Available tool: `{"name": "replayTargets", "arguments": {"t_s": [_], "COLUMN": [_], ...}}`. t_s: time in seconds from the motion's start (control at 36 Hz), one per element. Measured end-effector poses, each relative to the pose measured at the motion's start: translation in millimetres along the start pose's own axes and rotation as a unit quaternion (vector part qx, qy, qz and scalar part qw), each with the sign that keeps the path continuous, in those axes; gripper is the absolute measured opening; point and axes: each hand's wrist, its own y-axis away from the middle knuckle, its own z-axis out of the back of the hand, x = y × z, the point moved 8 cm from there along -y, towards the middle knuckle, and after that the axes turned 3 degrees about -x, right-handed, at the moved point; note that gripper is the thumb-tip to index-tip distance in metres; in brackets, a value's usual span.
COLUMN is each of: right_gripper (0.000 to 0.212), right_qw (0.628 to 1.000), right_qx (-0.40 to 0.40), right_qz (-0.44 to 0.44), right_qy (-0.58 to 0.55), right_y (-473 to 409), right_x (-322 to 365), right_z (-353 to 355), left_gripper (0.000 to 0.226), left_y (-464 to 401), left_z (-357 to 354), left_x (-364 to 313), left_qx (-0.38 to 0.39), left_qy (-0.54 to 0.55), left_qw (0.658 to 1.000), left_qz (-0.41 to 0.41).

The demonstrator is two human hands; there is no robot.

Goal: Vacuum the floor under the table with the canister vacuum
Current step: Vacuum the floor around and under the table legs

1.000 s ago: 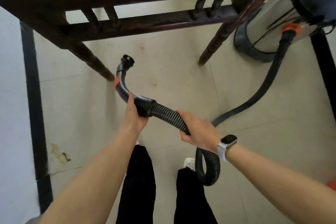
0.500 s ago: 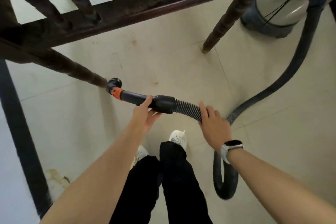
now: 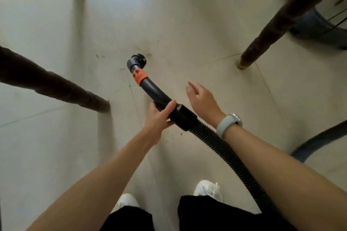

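A: Fingers first. Your left hand [image 3: 159,116] has thumb and fingers curled round the black cuff of the hose handle [image 3: 169,106], where the rigid bend meets the ribbed hose [image 3: 225,148]. Your right hand [image 3: 201,97] is off it, fingers loosely spread, hovering just right of the bend and holding nothing.

B: And the business end?

A: The nozzle [image 3: 138,61], beyond the orange collar [image 3: 139,76], points down at the floor [image 3: 187,24] between the table legs, over a patch of small brownish specks. I can't tell whether it touches the tile. The canister [image 3: 319,32] sits far right, behind the right-hand table leg [image 3: 266,35], blurred.

B: So which step is this?

A: You look to be mid-sweep under the table, one-handed.

B: Next move?

A: Probably bring your right hand onto the hose for control, then steer the nozzle toward the left leg [image 3: 56,88], keeping the hose from snagging on the legs.
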Motion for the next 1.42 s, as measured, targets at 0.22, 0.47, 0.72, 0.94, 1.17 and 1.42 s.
{"name": "replayTargets", "arguments": {"t_s": [0.22, 0.47, 0.72, 0.94, 1.17, 1.42], "right_gripper": [0.028, 0.058, 0.033, 0.011, 0.049, 0.035], "right_qw": [0.985, 0.986, 0.979, 0.954, 0.876, 0.877], "right_qx": [0.168, 0.061, 0.124, 0.191, -0.002, -0.096], "right_qz": [-0.037, -0.107, -0.162, -0.228, 0.016, -0.081], "right_qy": [-0.018, 0.117, 0.005, 0.037, 0.482, 0.463], "right_y": [-80.5, -105.3, -50.7, -25.3, -31.9, 6.8], "right_x": [5.7, -76.2, -142.1, -174.0, -156.9, -197.7], "right_z": [-87.5, -91.7, -43.8, -3.0, 13.8, 47.5], "left_gripper": [0.049, 0.047, 0.067, 0.085, 0.093, 0.096], "left_y": [-31.9, -46.5, -109.3, -136.6, -135.2, -135.8], "left_z": [-23.5, -34.0, 64.1, 112.5, 114.2, 112.2], "left_x": [49.2, 107.4, 122.6, 116.4, 130.1, 128.0], "left_qx": [0.097, 0.237, 0.121, 0.065, 0.08, 0.091], "left_qy": [-0.063, -0.308, -0.732, -0.789, -0.78, -0.772], "left_qw": [0.993, 0.92, 0.649, 0.593, 0.607, 0.618], "left_qz": [-0.03, -0.05, -0.171, -0.147, -0.13, -0.118]}}
